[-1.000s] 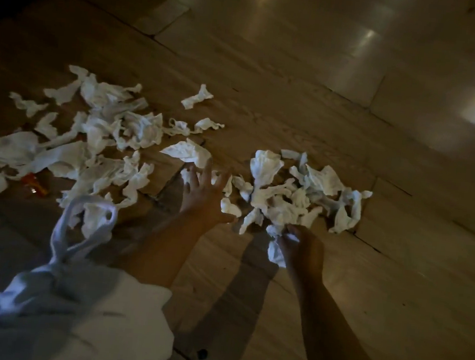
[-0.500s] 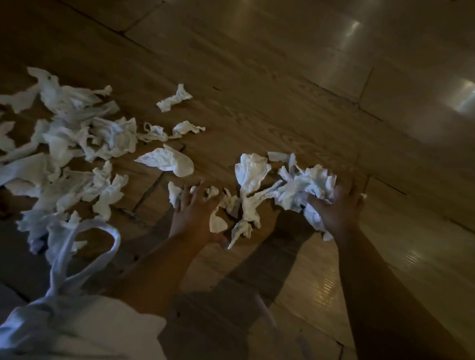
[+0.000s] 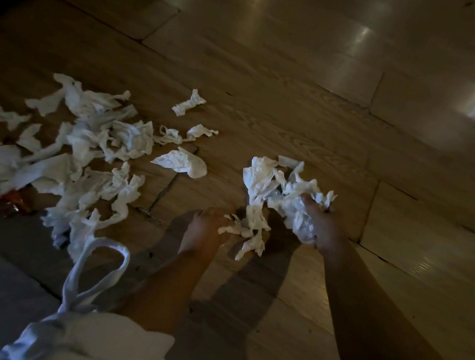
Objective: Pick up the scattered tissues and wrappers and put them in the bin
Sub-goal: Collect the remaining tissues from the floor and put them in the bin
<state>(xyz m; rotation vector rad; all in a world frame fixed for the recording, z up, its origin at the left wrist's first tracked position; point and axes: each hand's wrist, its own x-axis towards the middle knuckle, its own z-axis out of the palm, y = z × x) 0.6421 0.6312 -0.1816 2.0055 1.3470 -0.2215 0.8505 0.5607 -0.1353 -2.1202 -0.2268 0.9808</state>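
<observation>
My right hand [image 3: 324, 229] grips a tissue wad [image 3: 284, 196], fingers curled into it. Half a second ago it was only closing on the pile's far side. My left hand [image 3: 205, 229], then flat on the floor [image 3: 295, 112] with fingers spread, has now curled onto the tissue scraps [image 3: 240, 230] just beside the wad, under its hanging tail. Left of both hands, loose tissues [image 3: 88, 148] lie strewn over the boards as before. Among them, at the picture's left edge, an orange-red wrapper [image 3: 15, 202] sits half under tissue, any print too dark to read. A white bag [image 3: 88, 275] with a loop handle lies nearest me, cut off at the bottom.
</observation>
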